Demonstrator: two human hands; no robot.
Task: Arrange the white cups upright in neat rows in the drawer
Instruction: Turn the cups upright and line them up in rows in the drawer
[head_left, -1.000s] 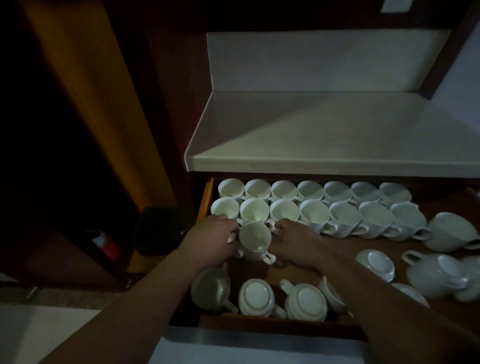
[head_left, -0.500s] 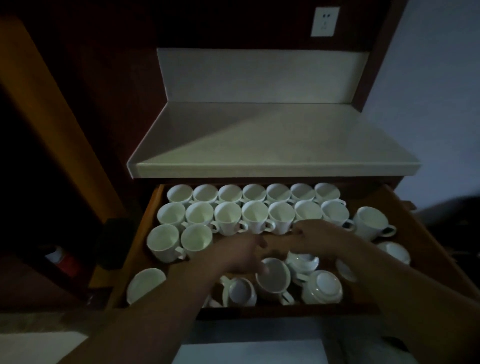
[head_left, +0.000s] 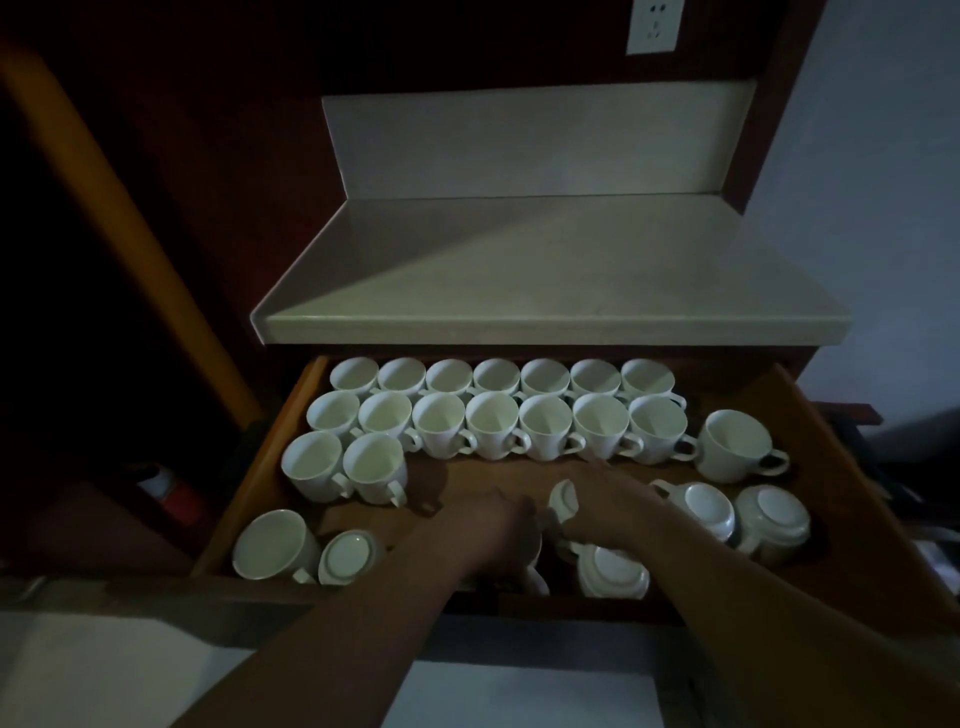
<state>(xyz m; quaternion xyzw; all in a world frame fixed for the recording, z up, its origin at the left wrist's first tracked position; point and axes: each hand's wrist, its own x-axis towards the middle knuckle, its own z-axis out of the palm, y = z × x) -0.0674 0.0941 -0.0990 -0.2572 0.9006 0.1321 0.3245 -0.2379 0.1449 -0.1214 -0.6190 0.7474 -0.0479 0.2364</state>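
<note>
The wooden drawer is pulled open. Two full rows of upright white cups fill its back, and two upright cups start a third row at the left. In the drawer's middle, my right hand grips a tilted cup by its side. My left hand curls down over another cup, which is mostly hidden beneath it. One upside-down cup lies just under my right wrist.
Loose cups remain: one upright at the right, two upside down in front of it, one tilted and one inverted at the front left. A pale countertop overhangs the drawer's back.
Both hands left the third-row cup at the left and moved right and nearer to the loose cups in the drawer's middle. The camera view shifted left to right across the drawer.
</note>
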